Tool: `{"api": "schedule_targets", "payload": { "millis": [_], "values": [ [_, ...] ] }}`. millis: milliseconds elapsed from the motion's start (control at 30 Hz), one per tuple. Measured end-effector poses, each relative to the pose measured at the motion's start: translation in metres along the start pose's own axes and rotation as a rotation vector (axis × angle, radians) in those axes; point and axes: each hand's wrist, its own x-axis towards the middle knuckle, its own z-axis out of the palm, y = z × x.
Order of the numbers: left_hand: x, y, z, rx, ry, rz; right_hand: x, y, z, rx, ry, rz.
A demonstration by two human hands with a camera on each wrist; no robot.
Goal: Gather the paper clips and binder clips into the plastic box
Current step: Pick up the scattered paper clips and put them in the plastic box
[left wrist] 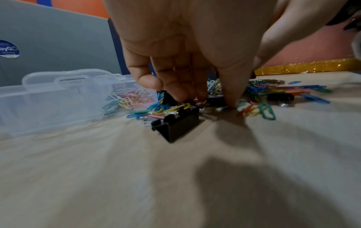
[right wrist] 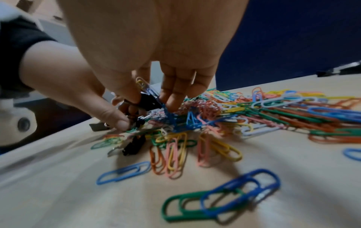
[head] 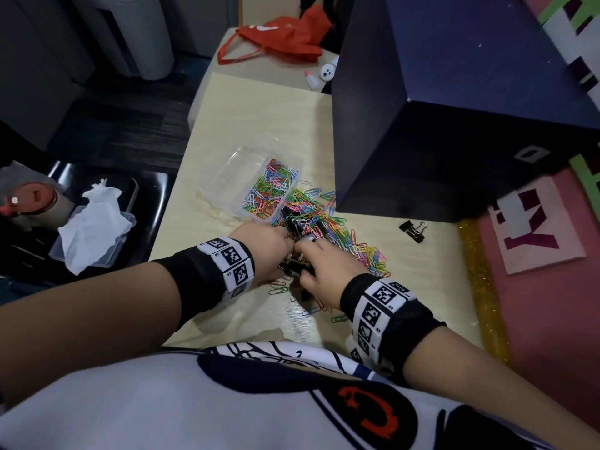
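A clear plastic box [head: 227, 177] lies open on the pale table, its right half holding several coloured paper clips [head: 272, 190]. A loose pile of paper clips [head: 344, 238] spreads to its right. My left hand [left wrist: 207, 100] comes down on the pile's near edge, fingers and thumb closing on a clump of paper clips with a black binder clip [left wrist: 175, 125] in it. My right hand [right wrist: 150, 100] meets it there and pinches another black binder clip [right wrist: 148, 100] between thumb and fingers. One more binder clip [head: 412, 230] lies apart at the right.
A tall dark blue box [head: 454, 125] stands right behind the pile. The table [head: 246, 102] ends close on the left, beside a black seat with a lid and tissue [head: 94, 222]. A gold glitter strip [head: 480, 287] edges the right side. A red bag [head: 282, 37] lies far back.
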Motion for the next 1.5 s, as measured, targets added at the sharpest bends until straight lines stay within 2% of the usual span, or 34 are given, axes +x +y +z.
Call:
{"api": "schedule_targets", "payload": {
  "millis": [100,233,367,533,733,933,1033,1167,1333,1400,1500],
  "values": [
    [0.003,0.002,-0.002,-0.007,0.001,-0.007,-0.003,0.011,-0.003,0.079,-0.037,0.027],
    [0.010,0.005,-0.008,0.009,-0.072,-0.023,-0.004,0.021,-0.007,0.122,-0.081,0.039],
    [0.014,0.005,-0.016,-0.054,-0.106,-0.025,-0.007,0.033,-0.013,0.239,-0.074,0.094],
    [0.023,0.006,-0.033,-0.034,-0.070,-0.034,-0.010,0.051,-0.019,0.375,-0.032,0.166],
    [0.033,0.014,-0.043,-0.017,0.046,-0.099,-0.012,0.066,-0.024,0.393,-0.053,0.195],
    [0.041,0.023,-0.052,-0.052,0.180,-0.110,-0.014,0.077,-0.028,0.299,0.114,0.156],
    [0.047,0.027,-0.059,-0.082,0.168,-0.113,-0.017,0.082,-0.032,0.288,0.226,0.169],
    [0.059,0.036,-0.067,-0.182,0.160,-0.085,-0.024,0.093,-0.036,0.325,0.357,0.284],
    [0.073,0.054,-0.069,-0.489,0.311,-0.084,-0.029,0.109,-0.043,0.440,0.576,0.521],
    [0.075,0.056,-0.066,-0.537,0.303,-0.093,-0.031,0.112,-0.044,0.425,0.553,0.586],
    [0.068,0.050,-0.057,-0.415,0.163,-0.032,-0.032,0.109,-0.041,0.339,0.406,0.607]
  ]
}}
